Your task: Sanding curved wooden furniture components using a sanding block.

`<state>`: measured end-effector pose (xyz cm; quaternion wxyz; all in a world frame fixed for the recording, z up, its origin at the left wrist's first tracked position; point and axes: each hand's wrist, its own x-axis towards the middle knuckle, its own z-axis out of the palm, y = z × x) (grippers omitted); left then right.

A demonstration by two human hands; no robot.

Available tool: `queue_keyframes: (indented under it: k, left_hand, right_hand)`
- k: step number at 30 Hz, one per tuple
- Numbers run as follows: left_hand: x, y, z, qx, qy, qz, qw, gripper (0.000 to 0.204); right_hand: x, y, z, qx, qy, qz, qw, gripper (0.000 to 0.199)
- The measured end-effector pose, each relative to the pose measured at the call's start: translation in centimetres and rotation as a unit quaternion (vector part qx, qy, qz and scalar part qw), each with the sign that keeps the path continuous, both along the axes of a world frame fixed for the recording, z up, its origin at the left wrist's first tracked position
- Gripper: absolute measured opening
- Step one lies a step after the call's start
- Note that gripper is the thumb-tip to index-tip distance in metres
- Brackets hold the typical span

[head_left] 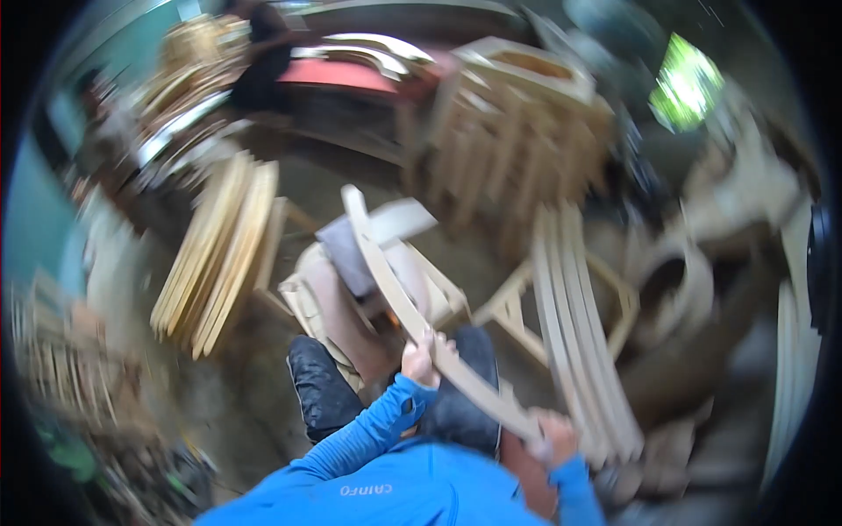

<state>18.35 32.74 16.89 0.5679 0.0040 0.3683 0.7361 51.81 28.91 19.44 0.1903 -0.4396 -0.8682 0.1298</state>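
Observation:
A long, curved, pale wooden slat (388, 279) runs slantwise across my lap, its far end up over the stand in front of me. My left hand (422, 358) is closed around its middle. Lower and to the right, my right hand (555, 436) grips its near end. Beneath the slat's far half stands a low wooden stand (443, 285) with a grey pad or folded cloth (346, 256) on top. Beside that pad lies a flat whitish piece (405, 221), partly covered by the slat. Motion blur hides the finger details.
Stacked wooden slats (215, 254) stand at the left. More curved slats (583, 342) rest on a wooden frame (509, 317) to my right. Stacked wooden frames (526, 123) are at the back. A person (260, 57) stands beside a red-topped table (342, 77) at the far left.

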Motion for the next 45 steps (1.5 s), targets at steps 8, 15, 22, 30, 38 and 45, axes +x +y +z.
queue_keyframes:
  k: [8,15,22,30,38,45]
  left_hand:
    - [1.7,-0.1,5.6,-0.039,0.221,-0.219,0.950,0.065]
    - [-14.8,-11.0,0.1,-0.089,0.159,-0.052,0.982,0.041]
    - [-19.4,-17.5,0.3,-0.058,0.028,0.097,0.993,0.032]
    - [-20.6,-19.0,0.8,-0.034,0.018,0.143,0.989,0.034]
    - [-22.0,-19.9,0.7,-0.048,0.018,0.205,0.977,0.036]
    - [-23.9,-25.6,-0.1,-0.102,0.049,0.300,0.947,0.036]
  right_hand:
    - [-1.6,4.4,0.3,-0.022,0.064,-0.170,0.983,0.051]
    - [5.1,7.7,-7.8,-0.063,-0.004,-0.266,0.962,0.061]
    - [4.7,14.3,-11.3,-0.084,-0.172,-0.364,0.912,0.062]
    - [7.6,21.5,-15.7,0.031,-0.158,-0.378,0.912,0.111]
    - [13.0,22.7,-13.3,-0.178,-0.183,-0.351,0.901,0.133]
    - [10.0,20.7,-12.4,-0.193,-0.201,-0.388,0.879,0.115]
